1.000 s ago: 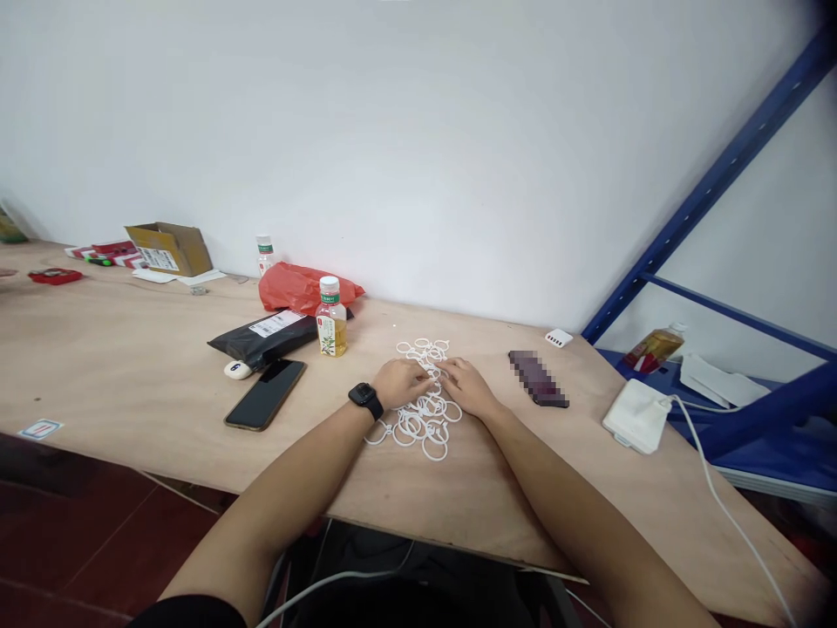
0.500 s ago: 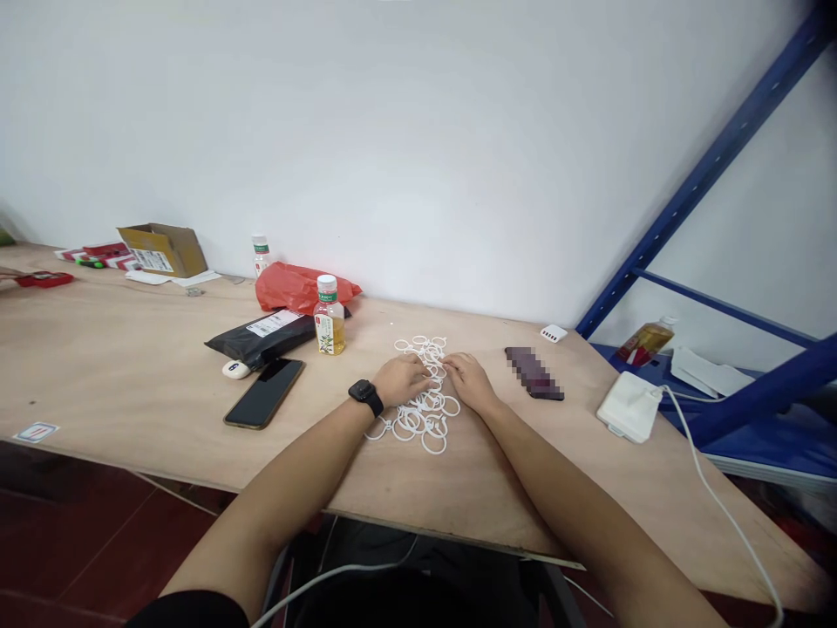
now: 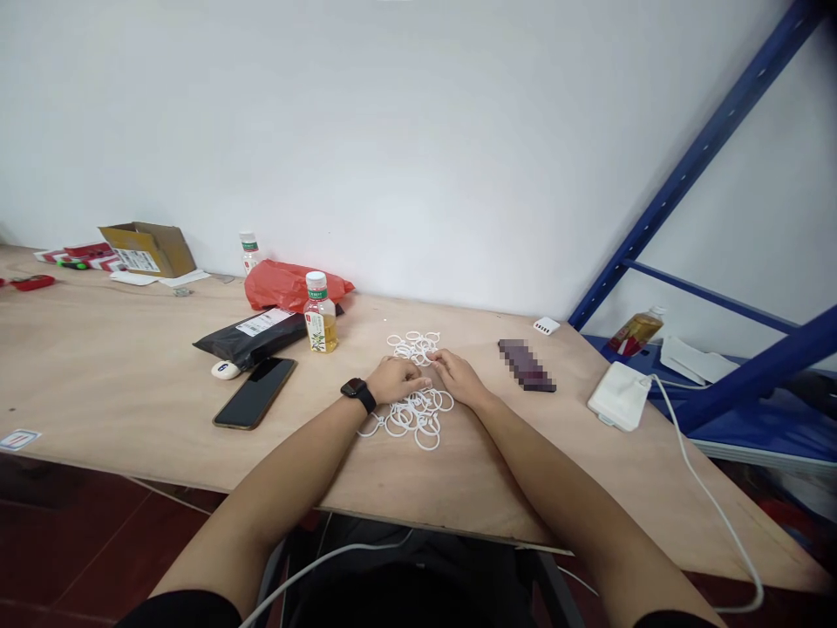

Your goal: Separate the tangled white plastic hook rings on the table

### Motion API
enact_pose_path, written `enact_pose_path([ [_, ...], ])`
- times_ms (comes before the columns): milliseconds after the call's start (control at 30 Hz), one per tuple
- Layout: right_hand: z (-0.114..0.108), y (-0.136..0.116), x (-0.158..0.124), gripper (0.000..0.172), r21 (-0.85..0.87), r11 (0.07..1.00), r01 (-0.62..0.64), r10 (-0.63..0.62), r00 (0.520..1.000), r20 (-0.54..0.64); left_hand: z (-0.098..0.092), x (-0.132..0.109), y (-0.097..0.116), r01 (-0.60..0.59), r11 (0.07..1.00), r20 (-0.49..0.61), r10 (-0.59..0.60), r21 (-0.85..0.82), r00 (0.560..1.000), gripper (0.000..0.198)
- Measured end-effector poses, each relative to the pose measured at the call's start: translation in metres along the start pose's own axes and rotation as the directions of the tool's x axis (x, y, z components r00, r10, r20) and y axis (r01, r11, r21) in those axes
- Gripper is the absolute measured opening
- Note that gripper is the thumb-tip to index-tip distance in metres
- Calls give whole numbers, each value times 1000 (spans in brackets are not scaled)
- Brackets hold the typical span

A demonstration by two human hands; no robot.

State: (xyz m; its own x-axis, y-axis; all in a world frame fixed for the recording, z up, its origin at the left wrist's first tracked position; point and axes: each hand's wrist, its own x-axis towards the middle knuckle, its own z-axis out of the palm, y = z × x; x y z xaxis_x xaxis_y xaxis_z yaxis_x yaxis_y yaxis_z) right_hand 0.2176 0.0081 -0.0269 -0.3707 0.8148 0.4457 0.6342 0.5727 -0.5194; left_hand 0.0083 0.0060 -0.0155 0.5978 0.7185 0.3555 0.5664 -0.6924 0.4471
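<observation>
Wooden table [image 3: 131, 384]. Far left, cardboard box [image 3: 173, 250], inside hidden. Left hand [image 3: 391, 381] curled between two heaps of white rings, lined near to far; near heap [image 3: 418, 408] closer to it. Right hand [image 3: 458, 377] bent, fingertips at far heap's [image 3: 411, 351] right edge. Can't tell whether either grips. Left: bottle [image 3: 320, 323], part-full, amber drink.

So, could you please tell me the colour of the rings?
The rings are white, seen best in the head view.

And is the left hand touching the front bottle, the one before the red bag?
Apart. The head view shows bare tabletop between the left hand and the front bottle; the hand is by the white rings instead.
</observation>
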Motion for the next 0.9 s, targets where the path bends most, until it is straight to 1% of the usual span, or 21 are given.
enact_pose_path([
  [67,-2,-2,-1,20,-3,1000,10,-10,999,-38,-1,1,-2,84,995,-65,-88,-62,994,47],
  [133,-4,-4,-2,20,-30,999,25,-27,997,-68,-3,2,-4,139,980,-180,-163,-140,970,42],
  [200,-5,-6,-2,19,-58,996,64,-68,995,-79,-4,3,-5,124,971,-283,-180,-203,942,37],
  [233,-5,-7,-3,20,-72,993,95,-100,992,-77,-5,3,-5,98,971,-311,-165,-220,936,36],
  [300,-4,-9,-2,21,-102,980,172,-180,981,-69,-4,4,-4,41,974,-322,-113,-222,940,35],
  [400,-1,-11,-1,23,-144,947,288,-298,953,-59,-1,4,0,-21,983,-307,-36,-181,951,31],
  [467,1,-13,-1,24,-159,926,344,-357,931,-68,0,5,1,-35,991,-304,-6,-128,953,28],
  [533,3,-14,-1,25,-152,915,374,-390,916,-90,0,5,2,-37,997,-318,12,-71,948,26],
  [600,4,-15,-2,24,-118,918,378,-390,915,-105,-1,5,0,-43,998,-351,28,-34,936,23],
  [667,4,-14,-2,24,-69,932,356,-361,927,-104,-1,5,-1,-76,996,-372,56,-39,927,19],
  [767,4,-13,-4,22,-23,958,285,-286,950,-126,-2,4,-2,-134,988,-351,99,-76,931,19],
  [900,4,-12,-6,21,-20,976,216,-216,964,-152,-2,5,0,-132,989,-329,102,-72,939,18],
])
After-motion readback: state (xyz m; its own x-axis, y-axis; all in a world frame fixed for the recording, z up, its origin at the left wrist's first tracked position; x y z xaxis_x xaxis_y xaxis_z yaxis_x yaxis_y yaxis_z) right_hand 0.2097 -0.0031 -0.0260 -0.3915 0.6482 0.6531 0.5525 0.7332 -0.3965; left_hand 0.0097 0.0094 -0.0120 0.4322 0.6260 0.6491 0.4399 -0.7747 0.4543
